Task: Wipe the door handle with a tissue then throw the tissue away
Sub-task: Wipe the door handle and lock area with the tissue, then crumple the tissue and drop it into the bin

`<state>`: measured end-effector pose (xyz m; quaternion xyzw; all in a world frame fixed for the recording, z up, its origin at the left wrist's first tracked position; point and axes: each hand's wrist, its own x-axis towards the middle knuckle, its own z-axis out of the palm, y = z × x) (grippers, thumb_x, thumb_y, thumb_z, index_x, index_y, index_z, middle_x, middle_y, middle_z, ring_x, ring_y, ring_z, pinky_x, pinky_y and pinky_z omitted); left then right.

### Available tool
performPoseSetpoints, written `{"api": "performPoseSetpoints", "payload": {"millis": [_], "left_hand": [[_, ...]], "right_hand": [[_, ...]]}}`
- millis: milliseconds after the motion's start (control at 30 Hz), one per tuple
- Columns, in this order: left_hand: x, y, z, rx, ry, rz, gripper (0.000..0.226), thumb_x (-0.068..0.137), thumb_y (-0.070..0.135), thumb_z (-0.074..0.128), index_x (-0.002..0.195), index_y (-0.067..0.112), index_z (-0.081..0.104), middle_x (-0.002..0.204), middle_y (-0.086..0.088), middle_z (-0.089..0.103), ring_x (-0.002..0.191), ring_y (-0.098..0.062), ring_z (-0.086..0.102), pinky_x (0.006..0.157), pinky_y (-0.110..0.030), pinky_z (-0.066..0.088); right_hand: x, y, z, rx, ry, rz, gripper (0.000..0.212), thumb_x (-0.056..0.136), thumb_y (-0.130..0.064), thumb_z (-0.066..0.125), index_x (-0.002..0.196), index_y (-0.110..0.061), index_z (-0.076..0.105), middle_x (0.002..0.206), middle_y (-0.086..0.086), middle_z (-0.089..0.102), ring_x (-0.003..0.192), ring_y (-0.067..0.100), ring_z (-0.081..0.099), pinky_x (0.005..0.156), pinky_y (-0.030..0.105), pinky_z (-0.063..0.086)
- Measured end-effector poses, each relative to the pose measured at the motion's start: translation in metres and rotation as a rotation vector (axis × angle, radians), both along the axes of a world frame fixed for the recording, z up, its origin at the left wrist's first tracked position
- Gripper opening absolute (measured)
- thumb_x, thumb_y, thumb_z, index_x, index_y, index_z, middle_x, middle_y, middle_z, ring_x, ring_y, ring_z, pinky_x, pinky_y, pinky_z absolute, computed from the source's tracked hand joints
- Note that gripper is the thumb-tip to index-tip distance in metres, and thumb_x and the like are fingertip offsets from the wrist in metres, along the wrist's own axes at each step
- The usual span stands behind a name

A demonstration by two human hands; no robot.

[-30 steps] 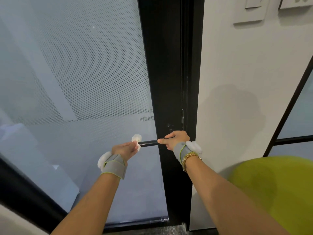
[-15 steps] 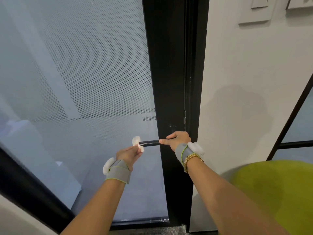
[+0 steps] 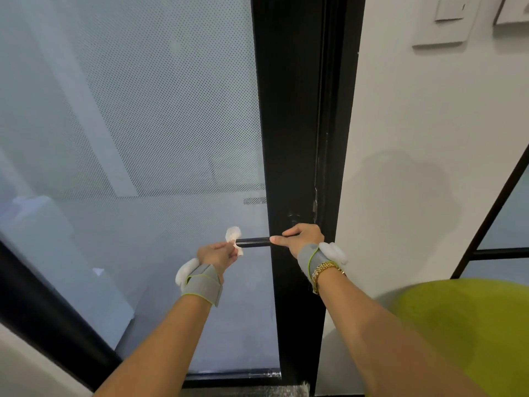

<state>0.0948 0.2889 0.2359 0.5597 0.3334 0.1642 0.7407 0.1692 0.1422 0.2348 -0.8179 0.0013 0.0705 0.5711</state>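
Note:
A black lever door handle (image 3: 253,241) sticks out leftward from the black door frame (image 3: 289,138). My left hand (image 3: 218,254) pinches a crumpled white tissue (image 3: 234,235) against the handle's free left end. My right hand (image 3: 300,237) grips the handle's base near the frame, thumb lying along the bar. Both wrists wear grey straps.
The frosted dotted glass door panel (image 3: 143,124) fills the left. A white wall (image 3: 429,138) with switch plates (image 3: 446,21) is at the right. A lime green rounded object (image 3: 472,325) sits at the lower right, beside a second black-framed glass panel (image 3: 503,224).
My left hand with the tissue has stayed at the handle's left end, shifting only slightly. My right hand keeps its grip on the handle's base.

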Motion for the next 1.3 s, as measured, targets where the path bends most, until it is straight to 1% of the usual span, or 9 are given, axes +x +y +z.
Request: {"api": "performPoseSetpoints", "payload": {"millis": [133,233,333,467,567,767,900,1033,1300], "left_hand": [[-0.009,0.0,0.003,-0.005,0.029,-0.023,0.005,0.088,-0.002,0.054,0.084,-0.005,0.055,0.065,-0.013,0.051,0.028,-0.002,0.052,0.041,-0.013,0.049],[-0.008,-0.007,0.009,0.022,0.046,-0.065,0.021,0.087,-0.003,0.056,0.105,-0.014,0.055,0.047,-0.008,0.058,0.027,-0.001,0.052,0.043,-0.014,0.051],[0.012,-0.025,0.018,0.059,0.053,-0.105,0.032,0.085,-0.003,0.059,0.113,-0.016,0.052,0.06,-0.011,0.056,0.027,-0.001,0.052,0.062,-0.023,0.056],[0.017,-0.033,0.018,0.241,0.078,-0.124,0.006,0.08,0.002,0.065,0.077,-0.003,0.062,0.072,-0.015,0.059,0.046,-0.018,0.06,0.068,-0.031,0.058],[0.003,-0.01,0.019,0.307,0.058,-0.081,0.019,0.08,0.002,0.065,0.062,0.004,0.057,0.056,-0.009,0.056,0.045,-0.015,0.058,0.063,-0.028,0.058],[-0.039,0.032,0.046,0.179,-0.06,-0.062,0.007,0.079,-0.001,0.067,0.082,-0.001,0.06,0.035,0.004,0.059,0.035,-0.002,0.057,0.044,-0.014,0.052],[-0.072,0.035,0.056,0.079,-0.141,-0.099,0.013,0.082,0.001,0.064,0.093,0.004,0.057,0.043,0.004,0.064,0.039,-0.001,0.06,0.046,-0.013,0.053],[-0.104,0.036,0.072,0.094,-0.181,-0.141,0.029,0.084,0.0,0.06,0.111,0.007,0.053,0.058,-0.002,0.067,0.044,-0.004,0.063,0.05,-0.015,0.055],[-0.181,0.056,0.106,0.303,-0.103,-0.223,0.031,0.086,0.001,0.058,0.113,0.014,0.055,0.081,-0.005,0.067,0.06,-0.004,0.068,0.062,-0.019,0.057]], "right_hand": [[-0.002,0.0,-0.001,0.008,-0.005,-0.02,0.025,0.058,-0.032,0.085,0.068,-0.022,0.064,0.065,-0.013,0.053,0.059,0.002,0.047,0.047,0.013,0.031],[-0.004,0.0,0.002,0.005,0.0,-0.025,0.025,0.058,-0.031,0.085,0.067,-0.022,0.064,0.064,-0.012,0.053,0.058,0.002,0.047,0.046,0.014,0.031],[-0.007,0.001,0.003,0.011,-0.007,-0.032,0.025,0.057,-0.031,0.086,0.067,-0.021,0.065,0.062,-0.014,0.052,0.058,0.0,0.047,0.046,0.014,0.03],[-0.007,-0.001,0.001,-0.007,-0.053,-0.033,0.025,0.057,-0.031,0.085,0.065,-0.023,0.063,0.062,-0.019,0.046,0.056,-0.002,0.042,0.047,0.013,0.028],[-0.007,0.001,0.003,-0.04,-0.062,-0.006,0.024,0.059,-0.029,0.084,0.068,-0.021,0.064,0.067,-0.013,0.053,0.064,0.006,0.05,0.054,0.018,0.039],[-0.014,-0.005,0.021,-0.28,-0.07,0.072,0.017,0.075,-0.034,0.071,0.086,-0.021,0.069,0.107,0.006,0.064,0.106,0.03,0.053,0.091,0.036,0.044],[-0.042,-0.001,0.051,-0.296,-0.338,0.009,0.023,0.084,-0.039,0.06,0.092,-0.019,0.069,0.114,0.008,0.058,0.112,0.031,0.042,0.081,0.034,0.035],[-0.079,0.019,0.099,0.192,-0.077,0.421,0.029,0.092,-0.031,0.051,0.11,-0.012,0.062,0.102,0.004,0.058,0.093,0.018,0.051,0.068,0.027,0.043],[-0.144,0.067,0.133,0.165,0.041,0.885,0.033,0.093,-0.024,0.049,0.127,-0.022,0.05,0.122,0.003,0.054,0.094,0.02,0.054,0.068,0.024,0.045]]}}
